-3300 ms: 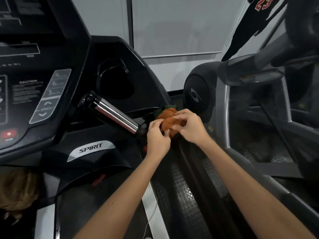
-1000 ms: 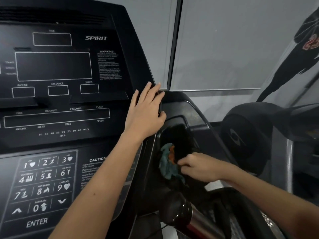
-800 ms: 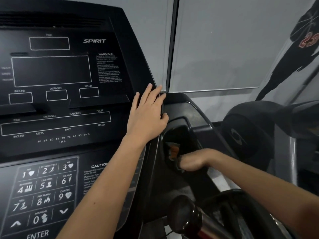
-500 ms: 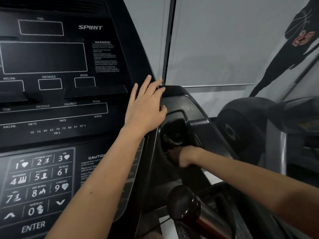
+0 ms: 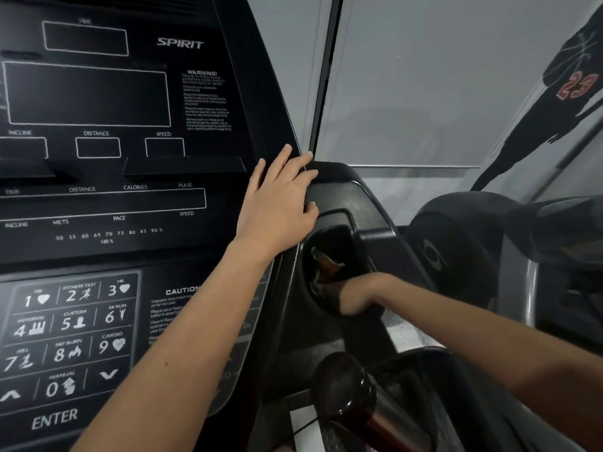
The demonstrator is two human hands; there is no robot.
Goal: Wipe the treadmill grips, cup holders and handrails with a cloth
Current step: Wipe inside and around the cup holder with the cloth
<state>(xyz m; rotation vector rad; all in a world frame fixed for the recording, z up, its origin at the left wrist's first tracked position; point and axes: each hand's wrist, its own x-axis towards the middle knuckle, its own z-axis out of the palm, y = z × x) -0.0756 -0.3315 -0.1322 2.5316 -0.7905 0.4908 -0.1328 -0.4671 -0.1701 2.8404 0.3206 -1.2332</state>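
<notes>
**Head view: wiping of the treadmill's right-hand cup holder (image 5: 330, 214).** The left hand (image 5: 277, 207) lies flat on the right edge of the console (image 5: 98, 197), fingers straight and slightly apart. It holds nothing and appears to brace the body. The right hand (image 5: 350, 298) is sunk to the wrist in the cup holder. Its fingers are hidden and blurred, so whether they curl round the cloth or only press it cannot be told. The cloth (image 5: 326, 265), orange with a grey-green edge, shows as a crumpled fold against the inner wall of the holder, just above the right hand.

Likely faults from this position:
- (a) The hand fills most of the opening, so the bunched cloth may sweep only part of the wall and miss the floor and far side of the recess.
- (b) If the hold is loose, the cloth may slip free and be left at the bottom.
- (c) The left forearm lies just beside the keypad (image 5: 65, 337), and a shift of weight could press a key. The display is dark, so the consequence appears slight.
- (d) The right forearm passes near the dark end cap of the grip (image 5: 346, 383), which a hasty withdrawal could strike.

Whether the grip and handrails have been wiped cannot be judged here
</notes>
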